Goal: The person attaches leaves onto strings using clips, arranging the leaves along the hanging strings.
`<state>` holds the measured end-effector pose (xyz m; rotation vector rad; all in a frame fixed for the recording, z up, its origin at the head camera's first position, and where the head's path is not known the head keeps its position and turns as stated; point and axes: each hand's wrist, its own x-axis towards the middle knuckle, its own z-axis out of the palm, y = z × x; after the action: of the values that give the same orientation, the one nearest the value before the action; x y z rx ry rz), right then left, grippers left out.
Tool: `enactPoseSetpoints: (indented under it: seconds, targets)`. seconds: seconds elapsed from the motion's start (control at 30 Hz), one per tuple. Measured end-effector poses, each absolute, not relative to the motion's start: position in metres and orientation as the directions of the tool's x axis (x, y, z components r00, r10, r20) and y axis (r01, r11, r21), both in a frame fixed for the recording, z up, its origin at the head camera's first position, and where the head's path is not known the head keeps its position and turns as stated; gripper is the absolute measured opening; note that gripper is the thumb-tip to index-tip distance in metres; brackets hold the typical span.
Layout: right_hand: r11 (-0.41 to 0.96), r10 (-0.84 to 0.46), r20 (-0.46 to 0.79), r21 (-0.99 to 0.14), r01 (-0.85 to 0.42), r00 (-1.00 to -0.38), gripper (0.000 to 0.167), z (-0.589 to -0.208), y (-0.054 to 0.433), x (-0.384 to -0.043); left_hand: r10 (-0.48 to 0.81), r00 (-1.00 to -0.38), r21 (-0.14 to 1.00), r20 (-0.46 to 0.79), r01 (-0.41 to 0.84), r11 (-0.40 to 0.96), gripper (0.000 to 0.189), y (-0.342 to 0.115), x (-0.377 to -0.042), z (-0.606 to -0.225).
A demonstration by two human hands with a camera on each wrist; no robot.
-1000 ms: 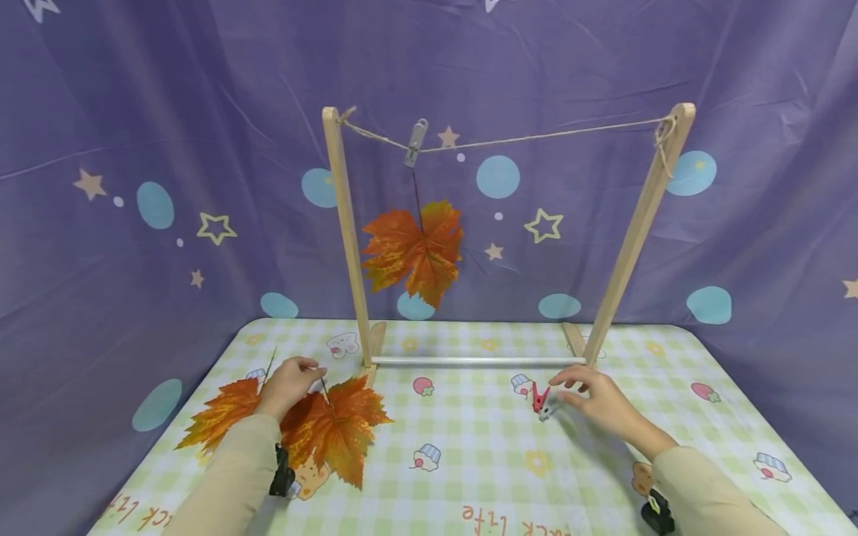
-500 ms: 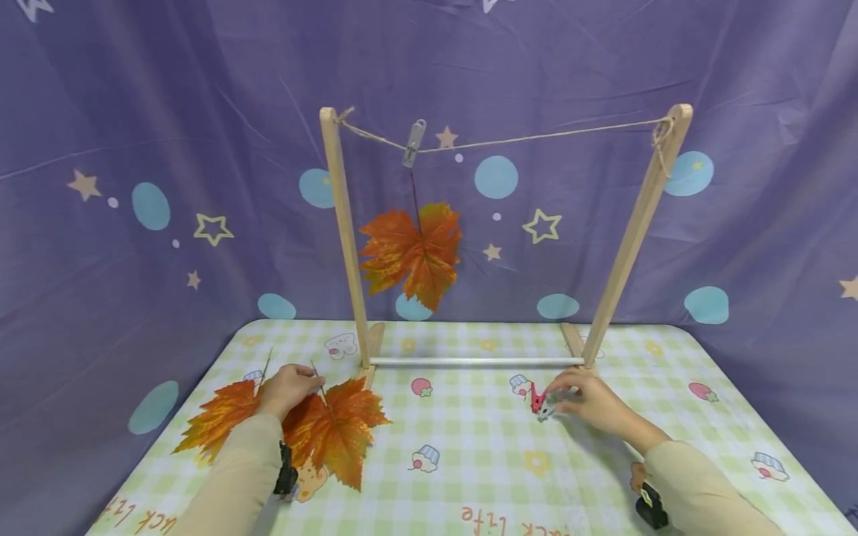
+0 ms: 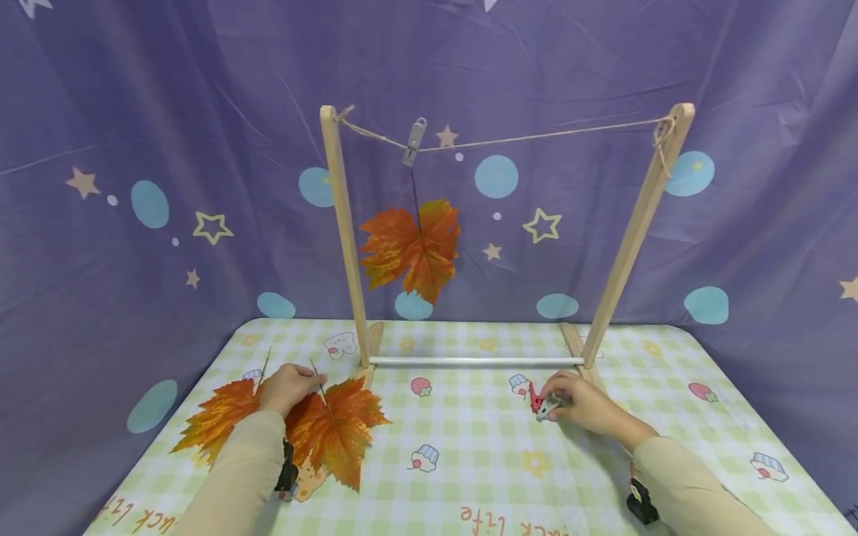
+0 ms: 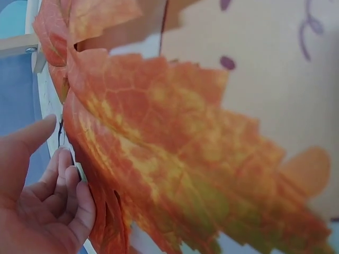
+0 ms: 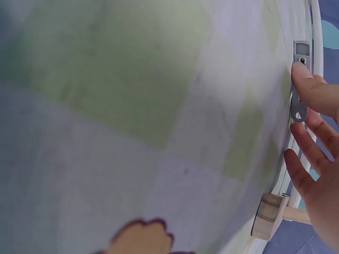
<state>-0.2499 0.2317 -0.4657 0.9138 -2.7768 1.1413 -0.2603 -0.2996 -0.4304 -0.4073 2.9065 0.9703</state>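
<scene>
The right hand (image 3: pixel 578 403) is closing in, now pinching the grey clip (image 3: pixel 546 409); the leaf stem (image 3: pixel 323 394) is sticking out, giving the left hand (image 3: pixel 288 388) access, though whether it's gripping, I can't tell.

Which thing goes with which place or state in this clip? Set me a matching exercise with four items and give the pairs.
Things:
1. upper leaf
2. red clip
3. white rod
4. right hand

Places and states:
A. low across the wooden frame
B. thumb and fingers pinching a grey clip
C. hanging below the string by its stem
D. on the table, just left of the grey clip in the head view

Right pairs: 1-C, 2-D, 3-A, 4-B
</scene>
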Motion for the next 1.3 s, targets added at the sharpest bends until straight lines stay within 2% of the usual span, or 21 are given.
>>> enactPoseSetpoints:
  seconds: [0.3, 0.83, 1.07, 1.3]
  targets:
    - [0.586, -0.508, 0.21, -0.626, -0.514, -0.835, 0.024, -0.466, 0.232, -0.25, -0.204, -0.966, 0.569, -0.161, -0.26, 0.78, 0.047, -0.301, -0.263, -0.429]
    - [0.613, -0.497, 0.244, -0.581, -0.535, -0.833, 0.022, -0.465, 0.231, -0.248, -0.196, -0.974, 0.582, -0.114, -0.225, 0.781, 0.032, -0.301, -0.265, -0.426]
    - [0.603, -0.489, 0.212, -0.619, -0.504, -0.846, 0.023, -0.464, 0.229, -0.247, -0.243, -0.96, 0.693, -0.139, -0.27, 0.669, 0.047, -0.303, -0.265, -0.431]
    - [0.62, -0.444, 0.161, -0.656, -0.431, -0.882, 0.024, -0.456, 0.229, -0.244, -0.288, -0.952, 0.782, -0.103, -0.257, 0.568, 0.049, -0.301, -0.264, -0.428]
